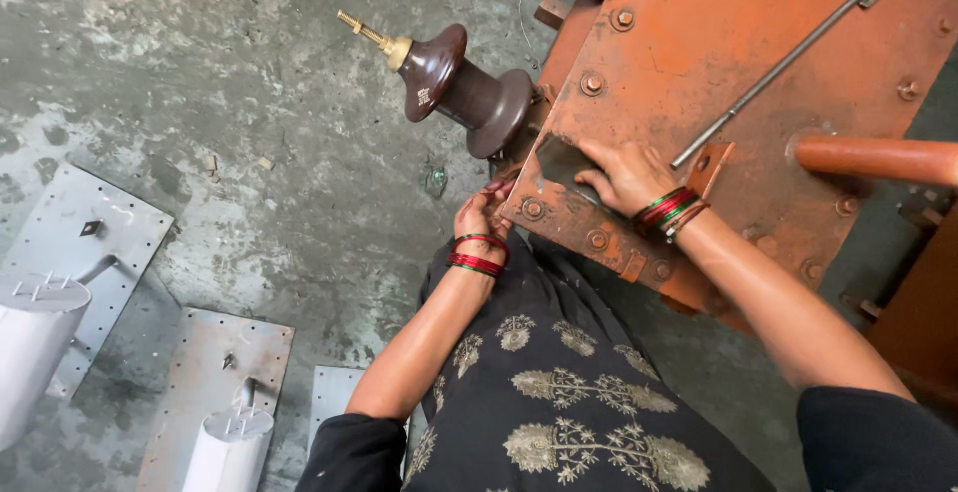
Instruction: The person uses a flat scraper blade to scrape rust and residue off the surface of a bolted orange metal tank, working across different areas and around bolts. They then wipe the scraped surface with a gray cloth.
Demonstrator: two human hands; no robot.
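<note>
Rust-orange steel makes up the bolted cover plate (738, 43), the landmark here, with a grey rod (773, 73) lying across it and a brown porcelain insulator (464, 88) jutting from its left edge. The right hand (624, 175) rests on the plate beside a dark cut-out (559, 161), fingers bent into the opening, though whether they pinch anything cannot be told. The left hand (481, 218) curls under the plate's lower-left corner by a bolt (533, 209), its grip hidden.
</note>
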